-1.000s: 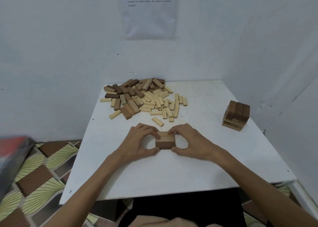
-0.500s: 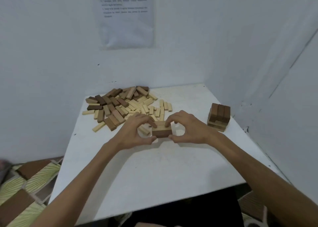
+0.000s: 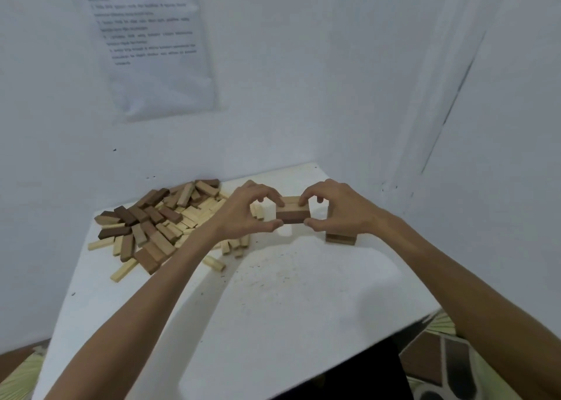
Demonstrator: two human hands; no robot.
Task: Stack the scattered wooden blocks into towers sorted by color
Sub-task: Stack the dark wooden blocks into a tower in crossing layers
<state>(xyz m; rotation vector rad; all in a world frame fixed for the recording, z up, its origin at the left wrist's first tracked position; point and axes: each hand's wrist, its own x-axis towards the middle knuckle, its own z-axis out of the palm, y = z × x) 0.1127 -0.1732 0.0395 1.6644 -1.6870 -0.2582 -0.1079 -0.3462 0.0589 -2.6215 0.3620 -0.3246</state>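
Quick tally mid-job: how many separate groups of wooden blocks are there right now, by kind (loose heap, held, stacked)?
Loose heap of light and dark wooden blocks: 1
Two-tone wooden block bundle, pinched between left hand and right hand: 1
Brown block stack, partly hidden by the right hand: 1
Total: 3

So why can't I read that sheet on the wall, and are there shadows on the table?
Head view: the sheet is blurred, its print unreadable, while the held blocks look sharper; same head view: soft shadows lie on the table beside both forearms.
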